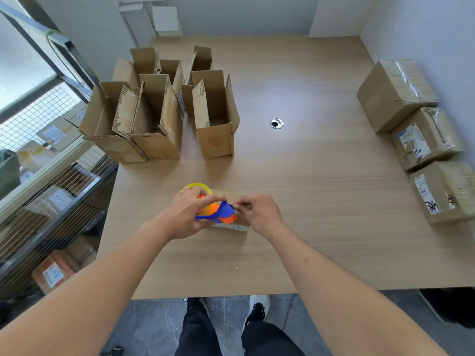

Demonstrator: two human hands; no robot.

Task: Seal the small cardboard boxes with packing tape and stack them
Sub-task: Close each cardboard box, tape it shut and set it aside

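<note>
Cardboard small brown box [237,223] looks light, crushable: left hand [186,214] grips orange-blue tape dispenser [216,213], right hand [259,213] pinches tape end, brace edges.

A small parcel-packing room: open cardboard boxes [159,109] at 11 o'clock, 3 taped, labelled parcels [421,140] at 2 o'clock, wire shelving [46,160] at 9.

A single head-worn wide-angle camera supplies the only view. It looks forward and steeply down from above the near edge of the counter [321,201]. The hands [187,214] sit close to the lens, at frame centre. The field reaches the far wall [231,14] at top and the floor [154,325] at bottom. Straight edges bow near the frame borders.
</note>
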